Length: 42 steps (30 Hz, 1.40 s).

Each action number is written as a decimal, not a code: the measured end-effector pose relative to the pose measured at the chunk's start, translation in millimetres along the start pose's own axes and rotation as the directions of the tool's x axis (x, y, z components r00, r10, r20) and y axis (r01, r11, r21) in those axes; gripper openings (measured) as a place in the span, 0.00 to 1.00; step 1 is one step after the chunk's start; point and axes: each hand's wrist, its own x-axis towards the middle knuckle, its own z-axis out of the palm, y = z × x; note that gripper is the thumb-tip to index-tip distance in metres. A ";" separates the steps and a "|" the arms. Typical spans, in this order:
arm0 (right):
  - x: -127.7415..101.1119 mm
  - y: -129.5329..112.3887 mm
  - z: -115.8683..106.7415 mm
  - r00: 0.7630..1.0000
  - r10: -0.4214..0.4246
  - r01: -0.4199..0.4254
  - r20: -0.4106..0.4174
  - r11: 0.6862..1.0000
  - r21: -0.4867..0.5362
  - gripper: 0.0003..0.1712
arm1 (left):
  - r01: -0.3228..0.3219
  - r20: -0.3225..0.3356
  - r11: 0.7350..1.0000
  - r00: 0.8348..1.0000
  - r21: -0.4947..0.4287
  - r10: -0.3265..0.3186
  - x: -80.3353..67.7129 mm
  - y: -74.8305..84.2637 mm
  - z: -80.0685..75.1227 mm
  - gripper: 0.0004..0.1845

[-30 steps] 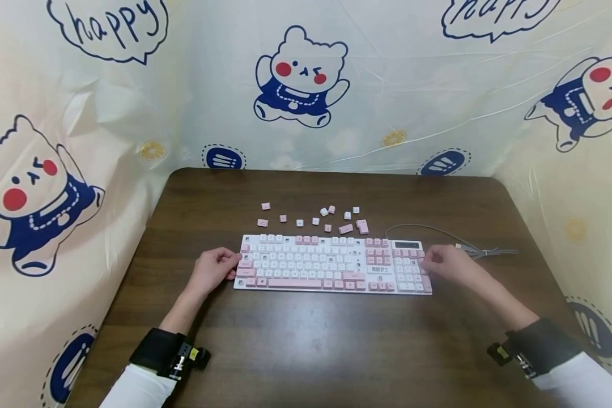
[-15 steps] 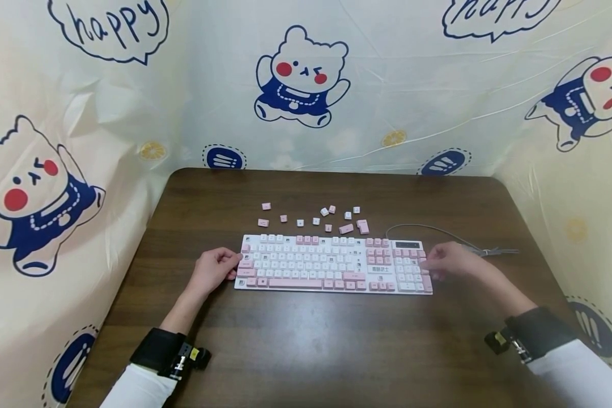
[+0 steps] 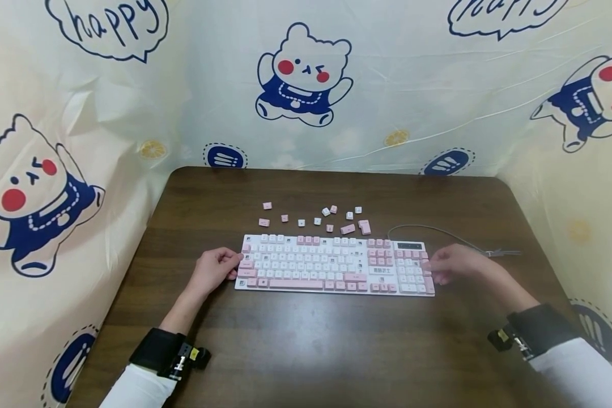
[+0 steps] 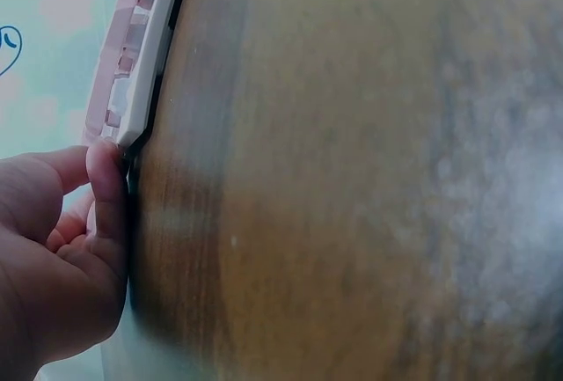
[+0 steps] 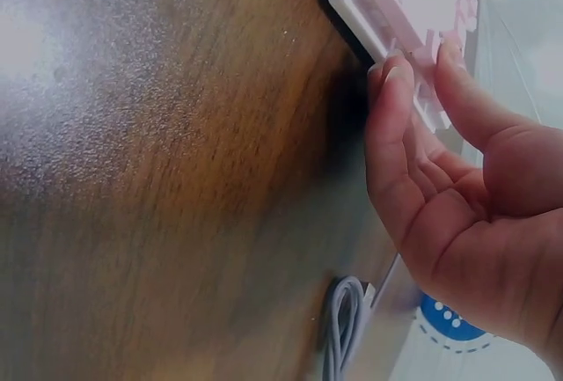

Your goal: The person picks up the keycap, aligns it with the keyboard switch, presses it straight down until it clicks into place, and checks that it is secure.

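A pink and white keyboard [image 3: 334, 271] lies flat in the middle of the dark wooden table [image 3: 311, 340]. My left hand [image 3: 233, 266] holds its left end with curled fingers. In the left wrist view the thumb [image 4: 107, 187] presses against the keyboard [image 4: 132, 55] at its corner. My right hand [image 3: 430, 266] is at the right end by the number pad. In the right wrist view the right hand [image 5: 422, 73] pinches the edge of the keyboard [image 5: 413, 3], fingers at the side and thumb on top.
Several loose pink and white keycaps [image 3: 326, 218] lie scattered on the table just behind the keyboard. The keyboard's grey cable [image 3: 438, 231] curves off to the right, with its coil [image 5: 343, 328] near my right wrist. Cartoon-bear curtains [image 3: 306, 73] wall in the table on three sides.
My right hand has slid off the number pad to the keyboard's right edge. The left hand has stayed at the left end.
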 end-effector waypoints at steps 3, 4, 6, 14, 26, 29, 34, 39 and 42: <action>0.6 0.6 0.0 1.000 0.001 -0.001 -0.005 1.000 -0.009 0.26 | -0.001 0.002 1.000 1.000 0.002 0.001 0.3 1.1 -0.4 0.18; 1.0 0.8 0.3 1.000 0.000 0.000 -0.006 1.000 -0.013 0.26 | -0.003 0.004 1.000 1.000 0.003 0.003 0.2 1.7 -0.9 0.18; 2.1 1.8 1.2 1.000 -0.013 0.013 -0.007 1.000 -0.014 0.25 | 0.001 -0.002 1.000 1.000 0.005 -0.001 -0.2 2.5 -1.4 0.18; 6.5 10.4 1.5 0.997 -0.072 0.072 0.020 0.997 0.002 0.20 | 0.005 0.003 1.000 1.000 0.005 -0.005 -1.9 3.7 -0.1 0.18; 5.1 15.3 3.3 0.996 -0.085 0.084 0.009 0.995 0.047 0.22 | 0.010 -0.020 1.000 1.000 0.008 -0.010 0.9 3.5 1.1 0.19; 3.6 13.4 4.2 0.996 -0.089 0.089 0.003 0.995 0.052 0.22 | 0.016 -0.017 1.000 1.000 0.008 -0.016 0.2 3.1 0.9 0.19; -3.2 7.4 4.9 0.993 -0.112 0.113 -0.037 0.994 0.005 0.21 | 0.015 -0.008 1.000 1.000 0.003 -0.015 -0.5 2.9 0.3 0.19; -14.7 -0.4 -3.9 0.972 -0.156 0.140 -0.174 0.985 -0.101 0.16 | 0.009 -0.002 1.000 1.000 0.009 -0.009 -0.3 2.2 0.2 0.19; -19.3 -5.5 -11.5 0.961 -0.177 0.149 -0.215 0.979 -0.141 0.15 | 0.000 -0.003 1.000 1.000 0.014 0.000 -0.4 1.2 0.1 0.19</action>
